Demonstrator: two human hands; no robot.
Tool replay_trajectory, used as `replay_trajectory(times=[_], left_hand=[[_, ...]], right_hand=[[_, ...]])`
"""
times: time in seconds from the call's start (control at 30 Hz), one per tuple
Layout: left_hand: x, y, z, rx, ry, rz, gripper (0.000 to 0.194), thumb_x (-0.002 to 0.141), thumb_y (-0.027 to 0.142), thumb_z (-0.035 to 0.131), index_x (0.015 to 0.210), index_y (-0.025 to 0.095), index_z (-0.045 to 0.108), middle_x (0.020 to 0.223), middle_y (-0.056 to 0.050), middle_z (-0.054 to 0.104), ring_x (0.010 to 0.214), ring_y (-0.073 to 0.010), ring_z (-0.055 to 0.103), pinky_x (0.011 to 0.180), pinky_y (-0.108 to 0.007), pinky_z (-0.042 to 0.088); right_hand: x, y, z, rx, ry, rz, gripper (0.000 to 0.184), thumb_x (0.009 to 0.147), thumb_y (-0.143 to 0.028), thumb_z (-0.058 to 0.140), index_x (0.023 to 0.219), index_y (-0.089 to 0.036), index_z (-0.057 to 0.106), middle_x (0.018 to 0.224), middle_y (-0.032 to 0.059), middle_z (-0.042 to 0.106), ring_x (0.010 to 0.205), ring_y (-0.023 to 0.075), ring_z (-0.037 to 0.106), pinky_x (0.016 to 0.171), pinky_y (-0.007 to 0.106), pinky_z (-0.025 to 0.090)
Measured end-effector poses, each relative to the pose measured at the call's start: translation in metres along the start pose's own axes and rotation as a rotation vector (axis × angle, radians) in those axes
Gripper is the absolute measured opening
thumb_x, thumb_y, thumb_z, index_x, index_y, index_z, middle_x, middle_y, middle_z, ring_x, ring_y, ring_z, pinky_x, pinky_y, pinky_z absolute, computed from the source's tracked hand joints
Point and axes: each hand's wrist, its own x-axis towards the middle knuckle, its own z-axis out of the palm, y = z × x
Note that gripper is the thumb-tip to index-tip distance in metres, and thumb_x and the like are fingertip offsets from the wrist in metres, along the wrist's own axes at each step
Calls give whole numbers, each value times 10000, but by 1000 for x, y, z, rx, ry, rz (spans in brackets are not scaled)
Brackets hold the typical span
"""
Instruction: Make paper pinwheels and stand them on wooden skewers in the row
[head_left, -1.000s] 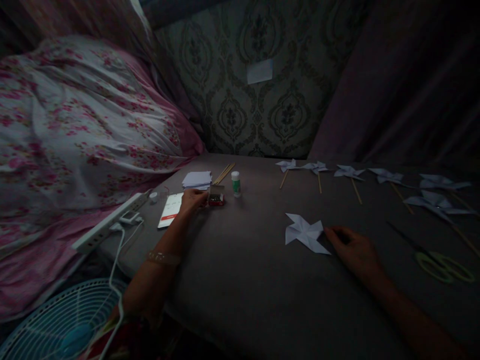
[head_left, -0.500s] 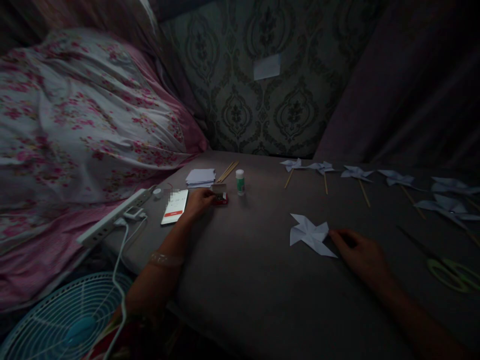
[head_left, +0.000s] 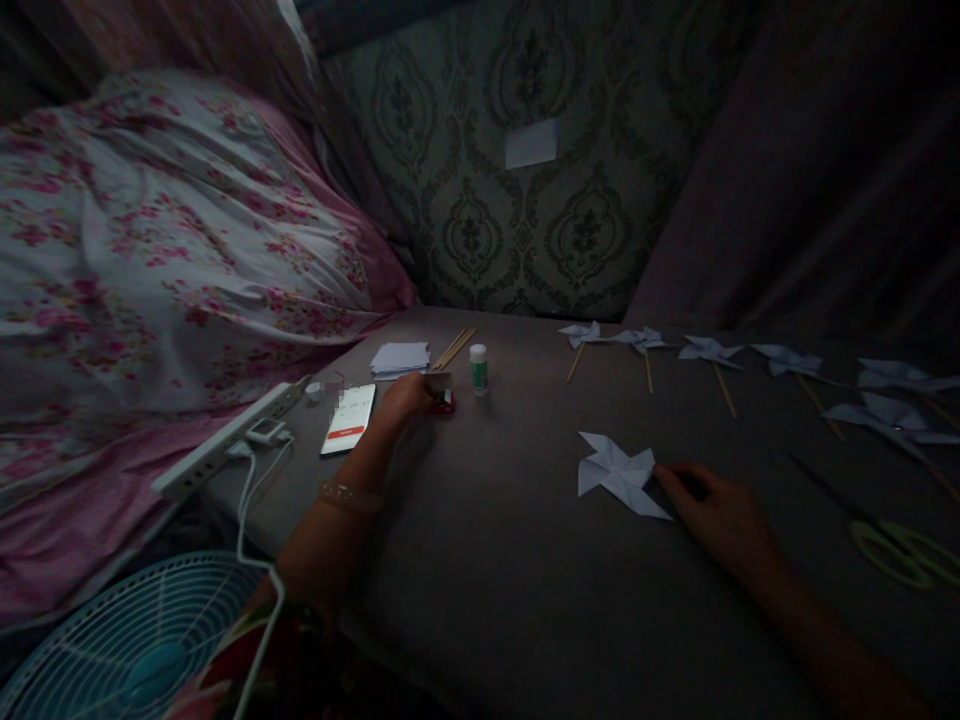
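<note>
My left hand (head_left: 406,400) reaches to a small open red box (head_left: 445,402), its fingers bunched together and dipping inside. Small dark bits lie in the box; what the fingertips hold is hidden. On the grey surface (head_left: 495,560) lies a folded white paper pinwheel (head_left: 616,474) without a stick. My right hand (head_left: 712,508) pinches its right-hand blade between thumb and finger. A green glue stick (head_left: 478,370) with a white cap stands just right of the box.
Several finished pinwheels on sticks (head_left: 711,350) line the back right. Scissors (head_left: 885,540) lie at the right. Stacked paper (head_left: 400,358), wooden sticks (head_left: 454,348), a phone (head_left: 348,420) and a power strip (head_left: 225,440) are left. A blue fan (head_left: 150,630) stands below.
My left hand has pushed slightly farther into the red box, covering more of it. My right hand still pinches the pinwheel. The view has shifted a little.
</note>
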Motion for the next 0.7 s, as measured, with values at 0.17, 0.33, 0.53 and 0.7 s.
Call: replay_trajectory(times=[0.17,0.33,0.53,0.7], left_hand=[[-12,14,-1,258,-47,-53,116,695,155,644,799,133,692,827,-130,701,894,-299,651,747,-359,473],[-19,21,0,377,-35,-74,222,766,163,597,966,98,671,1020,-210,678,1013,-326,624,788,-368,472],[-18,24,0,412,-48,-63,284,775,164,573,1029,71,657,1070,-231,666,1011,-343,627,771,-366,471],[-19,18,1,380,-34,-78,263,769,179,565,1000,108,669,1007,-199,686,963,-304,638,735,-328,467]], right_hand=[[0,0,-1,14,-7,1,400,676,-552,517,745,-206,704,771,86,734,730,268,682,658,371,526],[0,-3,-3,-3,-44,47,413,660,-564,511,742,-209,705,773,94,731,732,278,678,674,391,525],[0,-5,-4,-3,-38,47,426,644,-582,509,731,-211,699,783,97,732,750,291,682,678,398,532],[0,-4,-3,-29,-25,47,440,631,-599,516,731,-213,701,793,98,736,756,303,686,691,417,540]])
